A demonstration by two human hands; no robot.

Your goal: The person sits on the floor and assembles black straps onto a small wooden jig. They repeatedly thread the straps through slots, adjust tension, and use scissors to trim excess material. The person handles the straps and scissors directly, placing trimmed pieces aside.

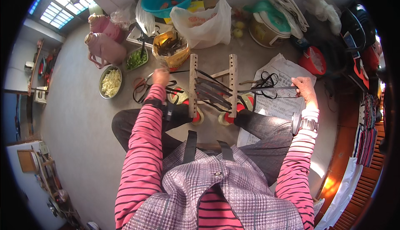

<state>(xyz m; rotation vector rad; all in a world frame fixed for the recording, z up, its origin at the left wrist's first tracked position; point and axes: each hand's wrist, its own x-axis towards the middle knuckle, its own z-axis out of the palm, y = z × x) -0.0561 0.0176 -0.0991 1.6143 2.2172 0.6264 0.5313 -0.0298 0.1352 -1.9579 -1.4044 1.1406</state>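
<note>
Between my feet stands a small wooden frame with two bars pierced by rows of holes. Several black straps run slantwise across the gap between the bars. My right hand is closed on the end of a flat black strap, pulled out to the right of the frame. Left of the frame, my left hand is closed and slightly blurred; what it grips cannot be made out. Loose black strap loops lie below that hand, beside reddish looped handles. More strap curls hang near the right bar.
A bowl of chopped pale vegetables, a tray of greens and pink jugs stand at left. Ahead are a yellow container, a white plastic bag and a teal basin. A printed sheet and red bucket lie right.
</note>
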